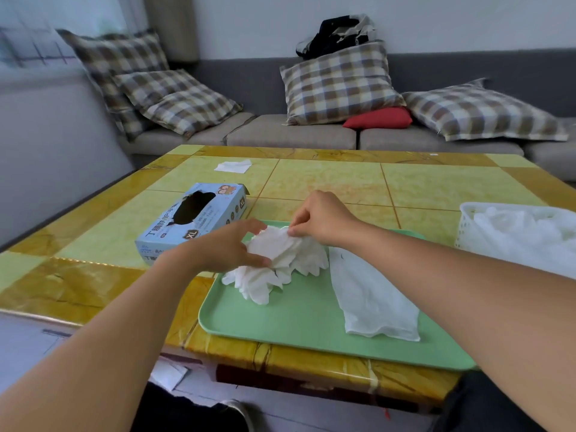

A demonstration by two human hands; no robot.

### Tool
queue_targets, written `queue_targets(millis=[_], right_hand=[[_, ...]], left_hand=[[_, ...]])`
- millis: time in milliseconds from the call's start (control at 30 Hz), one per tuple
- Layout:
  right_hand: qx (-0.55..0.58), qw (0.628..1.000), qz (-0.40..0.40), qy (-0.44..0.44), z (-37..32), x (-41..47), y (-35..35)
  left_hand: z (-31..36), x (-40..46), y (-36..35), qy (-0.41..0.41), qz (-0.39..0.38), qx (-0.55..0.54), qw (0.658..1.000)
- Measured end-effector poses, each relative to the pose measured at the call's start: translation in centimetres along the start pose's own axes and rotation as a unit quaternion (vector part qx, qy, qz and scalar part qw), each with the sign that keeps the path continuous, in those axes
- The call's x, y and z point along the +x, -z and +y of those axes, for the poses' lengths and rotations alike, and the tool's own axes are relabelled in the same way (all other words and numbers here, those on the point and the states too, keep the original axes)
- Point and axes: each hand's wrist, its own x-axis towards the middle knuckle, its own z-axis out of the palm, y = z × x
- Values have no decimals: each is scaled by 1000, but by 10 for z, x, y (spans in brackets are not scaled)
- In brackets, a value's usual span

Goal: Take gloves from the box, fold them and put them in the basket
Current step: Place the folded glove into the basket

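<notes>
Colours: gloves (pixel 280 260) white, same for the flat glove (pixel 374 294) beside them. Tray (pixel 305 325) mint green, plain. Box (pixel 193 219) light blue, dark oval opening, dark "XL" badges, small multicolour cartoon print on top. Basket (pixel 467 226) white, perforated wall; contents white, looks like more gloves, too washed out to confirm. Surface (pixel 343 182) pale green marbled tiles with amber-yellow border bands. Cushions (pixel 336 82) brown/cream/grey plaid; one small cushion (pixel 378 118) red. Sofa (pixel 290 135) grey.
</notes>
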Motion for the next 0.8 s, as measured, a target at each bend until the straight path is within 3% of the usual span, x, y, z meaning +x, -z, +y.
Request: queue_targets(millis=[267,467,567,800], right_hand=[[113,982,146,36,8,-11,26],[89,992,34,-82,30,-18,13],[58,993,-9,-106,34,-16,3],[123,989,44,-66,13,-9,15]], left_hand=[[5,4,1,56,6,-168,984],[-4,10,-2,33,-9,-67,997],[-3,11,-2,-6,24,-38,999],[-2,15,-2,-39,36,-4,999]])
